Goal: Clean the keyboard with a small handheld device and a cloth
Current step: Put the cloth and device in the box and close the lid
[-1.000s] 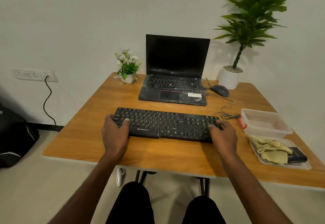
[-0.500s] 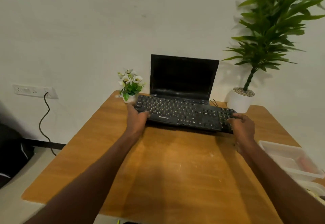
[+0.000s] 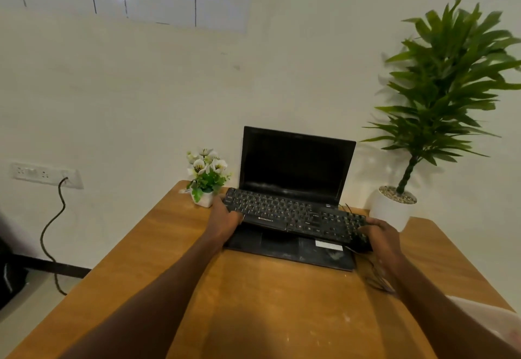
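Currently the left hand [image 3: 225, 217] grips the left end of the keyboard [image 3: 296, 215], fingers curled under its edge, and the right hand [image 3: 379, 236] grips the right end, thumb on the keys. This two-ended grip supports the keyboard level above the open laptop [image 3: 296, 167], apparently to park it on the laptop deck and free the wooden table [image 3: 253, 302] nearer the person. Its long axis runs hand to hand, left to right, slightly skewed; keys face up, front edge toward the person. Just beyond the left hand stands a small flower pot [image 3: 205, 186]; beyond the right, a potted plant [image 3: 394, 206].
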{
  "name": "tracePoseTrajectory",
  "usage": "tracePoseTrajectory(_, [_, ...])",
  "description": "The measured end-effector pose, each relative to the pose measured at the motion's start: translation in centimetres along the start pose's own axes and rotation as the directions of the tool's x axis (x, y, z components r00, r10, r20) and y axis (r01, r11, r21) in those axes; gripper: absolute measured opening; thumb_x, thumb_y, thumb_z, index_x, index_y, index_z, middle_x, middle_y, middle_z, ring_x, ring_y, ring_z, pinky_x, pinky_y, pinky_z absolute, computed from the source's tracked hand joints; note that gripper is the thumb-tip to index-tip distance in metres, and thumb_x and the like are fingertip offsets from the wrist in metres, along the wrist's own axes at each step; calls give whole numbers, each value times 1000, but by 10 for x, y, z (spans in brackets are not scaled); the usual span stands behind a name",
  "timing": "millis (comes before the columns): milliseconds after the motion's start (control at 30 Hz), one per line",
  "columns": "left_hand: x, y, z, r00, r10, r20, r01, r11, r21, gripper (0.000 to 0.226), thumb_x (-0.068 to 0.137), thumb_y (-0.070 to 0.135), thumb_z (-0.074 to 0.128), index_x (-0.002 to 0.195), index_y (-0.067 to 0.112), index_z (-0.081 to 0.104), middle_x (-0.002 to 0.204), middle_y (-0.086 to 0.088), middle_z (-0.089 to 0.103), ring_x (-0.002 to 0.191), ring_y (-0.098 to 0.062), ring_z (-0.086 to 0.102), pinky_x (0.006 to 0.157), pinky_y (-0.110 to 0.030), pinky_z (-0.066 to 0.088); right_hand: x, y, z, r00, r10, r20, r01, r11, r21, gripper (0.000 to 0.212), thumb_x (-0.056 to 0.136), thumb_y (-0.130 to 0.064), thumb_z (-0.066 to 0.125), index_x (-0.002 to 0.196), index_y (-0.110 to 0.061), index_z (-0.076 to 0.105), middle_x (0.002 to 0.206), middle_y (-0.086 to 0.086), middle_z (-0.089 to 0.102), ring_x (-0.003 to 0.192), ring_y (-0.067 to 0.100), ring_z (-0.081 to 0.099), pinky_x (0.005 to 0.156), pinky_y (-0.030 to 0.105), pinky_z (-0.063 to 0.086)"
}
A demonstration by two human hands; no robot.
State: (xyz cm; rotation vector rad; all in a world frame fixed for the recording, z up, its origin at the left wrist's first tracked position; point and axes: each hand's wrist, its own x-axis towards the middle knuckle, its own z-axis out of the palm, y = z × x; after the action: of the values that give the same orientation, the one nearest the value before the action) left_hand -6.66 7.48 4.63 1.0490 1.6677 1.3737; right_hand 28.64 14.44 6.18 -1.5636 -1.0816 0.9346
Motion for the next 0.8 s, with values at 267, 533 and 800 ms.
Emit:
tracePoseTrajectory(267, [18,-2,-1,998,46,47,-51,992,113,56,99,-10,59,144,18,41,115,-4,61,104,-17,61,91,-34,53,26,-7,13,992,5,125,11,993,-121,38,90,-1,65,124,-17,66,122,8,63,112,27,58,102,44,49])
tracePoseTrajectory(533, [14,-13,3,936,326,-134,-235,860,452,50,83,-2,66,128,18,59,120,0,64,113,-23,62,98,-47,58,-26,-13,17,954,-286,88,299,914,-274,43,96,-6,63,137,-17,57,128,8,65,83,1,54,60,13,38])
tracePoseTrajectory(800, [-120,-14,70,867,497,35,-465,781,417,52,98,4,63,148,16,56,146,0,59,138,-13,47,110,-25,37,-138,0,-1,886,-411,214,452,866,-213,40,94,-7,64,130,-26,65,124,-16,62,116,0,55,86,8,40])
